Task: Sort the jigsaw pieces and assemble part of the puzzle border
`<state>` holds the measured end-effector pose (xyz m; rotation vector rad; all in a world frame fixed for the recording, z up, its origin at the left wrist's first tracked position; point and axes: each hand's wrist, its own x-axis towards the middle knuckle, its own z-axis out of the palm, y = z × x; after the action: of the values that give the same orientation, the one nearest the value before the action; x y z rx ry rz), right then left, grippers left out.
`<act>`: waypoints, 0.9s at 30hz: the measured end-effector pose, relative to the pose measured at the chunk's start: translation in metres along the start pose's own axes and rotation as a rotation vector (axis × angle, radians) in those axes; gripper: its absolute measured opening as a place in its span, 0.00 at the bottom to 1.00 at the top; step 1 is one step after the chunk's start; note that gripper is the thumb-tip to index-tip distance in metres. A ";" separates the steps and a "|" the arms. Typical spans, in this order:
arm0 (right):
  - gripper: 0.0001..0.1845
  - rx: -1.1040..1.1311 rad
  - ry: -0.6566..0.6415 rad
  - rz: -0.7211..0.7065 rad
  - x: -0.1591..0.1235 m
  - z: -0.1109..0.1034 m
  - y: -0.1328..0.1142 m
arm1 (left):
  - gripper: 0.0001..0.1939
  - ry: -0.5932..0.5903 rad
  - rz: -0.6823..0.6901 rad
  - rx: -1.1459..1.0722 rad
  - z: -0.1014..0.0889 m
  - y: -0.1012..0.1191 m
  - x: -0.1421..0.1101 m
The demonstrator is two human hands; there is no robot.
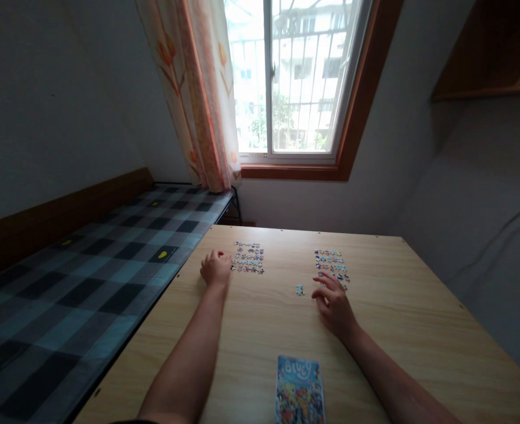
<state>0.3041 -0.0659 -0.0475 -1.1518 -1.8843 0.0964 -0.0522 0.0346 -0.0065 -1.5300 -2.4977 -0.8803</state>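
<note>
Two groups of small jigsaw pieces lie in rows on the wooden table. My left hand (216, 268) rests with curled fingers at the left edge of the left group of jigsaw pieces (254, 257); whatever is under those fingers is hidden. Over the lower rows of the right group of jigsaw pieces (329, 259) is my right hand (334, 303), its fingers apart and nothing visible in them. It covers some of those pieces. Just left of its fingertips, a few joined light-blue jigsaw pieces (300, 290) lie apart from both groups.
A colourful picture card or box marked "Bluey" (300, 388) lies near the table's front. Along the left of the table (268, 330) runs a bed with a checked cover (109, 259). Beyond the far edge are a curtain (202, 94) and a window (304, 88).
</note>
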 end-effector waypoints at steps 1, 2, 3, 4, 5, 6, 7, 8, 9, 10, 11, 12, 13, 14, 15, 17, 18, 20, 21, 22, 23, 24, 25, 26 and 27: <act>0.14 -0.001 -0.004 -0.003 0.000 0.000 0.000 | 0.12 -0.017 -0.028 0.016 0.000 -0.002 0.001; 0.14 -0.002 -0.006 -0.004 0.000 0.000 -0.001 | 0.14 -0.034 -0.044 0.029 0.000 -0.003 0.000; 0.14 -0.004 -0.007 -0.004 0.000 -0.001 -0.001 | 0.15 -0.049 -0.051 0.039 0.001 -0.003 0.000; 0.14 -0.004 -0.007 -0.003 0.000 -0.001 -0.002 | 0.15 -0.060 -0.052 0.047 0.001 -0.002 -0.001; 0.13 -0.003 -0.006 -0.002 0.000 -0.001 -0.002 | 0.14 -0.067 -0.052 0.053 0.001 -0.002 -0.001; 0.13 0.001 -0.005 -0.001 0.000 -0.002 -0.002 | 0.13 -0.075 -0.053 0.057 0.000 -0.003 -0.001; 0.13 0.004 -0.004 -0.002 0.001 -0.002 -0.003 | 0.12 -0.087 -0.054 0.061 0.000 -0.005 0.001; 0.13 0.006 -0.002 -0.004 0.001 -0.002 -0.003 | 0.11 -0.100 -0.057 0.066 -0.002 -0.008 0.003; 0.13 0.007 0.000 -0.007 0.001 -0.002 -0.002 | 0.11 -0.116 -0.060 0.071 -0.003 -0.012 0.006; 0.13 0.005 0.001 -0.010 0.001 -0.001 -0.002 | 0.10 -0.133 -0.064 0.076 -0.006 -0.017 0.010; 0.13 0.003 0.002 -0.012 0.000 -0.001 -0.002 | 0.10 -0.152 -0.068 0.079 -0.008 -0.023 0.015; 0.13 0.000 0.003 -0.015 0.000 -0.001 -0.002 | 0.10 -0.168 -0.073 0.081 -0.012 -0.028 0.019; 0.13 -0.003 0.003 -0.018 0.000 0.000 -0.002 | 0.10 -0.182 -0.079 0.081 -0.015 -0.033 0.023; 0.13 -0.005 0.002 -0.020 0.000 0.000 -0.002 | 0.10 -0.192 -0.089 0.080 -0.017 -0.037 0.026; 0.13 -0.007 0.001 -0.023 0.000 0.000 -0.002 | 0.12 -0.194 -0.096 0.078 -0.019 -0.039 0.028; 0.13 -0.010 -0.002 -0.024 0.001 0.000 -0.003 | 0.16 -0.178 -0.085 0.067 -0.018 -0.038 0.028; 0.14 -0.011 -0.005 -0.024 0.001 -0.001 -0.003 | 0.19 -0.164 -0.061 0.061 -0.016 -0.035 0.026; 0.14 -0.012 -0.008 -0.020 0.001 -0.001 -0.004 | 0.24 -0.149 0.008 0.059 -0.008 -0.026 0.020; 0.14 -0.014 -0.011 -0.019 0.001 -0.001 -0.004 | 0.26 -0.148 0.038 0.065 -0.004 -0.022 0.017; 0.14 -0.015 -0.012 -0.017 0.001 -0.001 -0.004 | 0.28 -0.150 0.062 0.071 0.001 -0.018 0.015; 0.14 -0.017 -0.012 -0.015 0.001 -0.001 -0.004 | 0.29 -0.152 0.077 0.078 0.004 -0.015 0.013; 0.14 -0.019 -0.014 -0.015 0.001 -0.001 -0.004 | 0.30 -0.153 0.086 0.085 0.007 -0.013 0.011; 0.14 -0.022 -0.015 -0.015 0.001 -0.001 -0.003 | 0.31 -0.154 0.091 0.090 0.009 -0.013 0.011; 0.14 -0.025 -0.017 -0.016 0.001 -0.001 -0.003 | 0.31 -0.156 0.093 0.093 0.010 -0.014 0.011; 0.14 -0.027 -0.018 -0.019 0.001 -0.001 -0.003 | 0.30 -0.157 0.090 0.092 0.011 -0.015 0.012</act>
<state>0.3026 -0.0673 -0.0454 -1.1543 -1.9173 0.0708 -0.0684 0.0445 -0.0179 -1.7277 -2.5102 -0.6464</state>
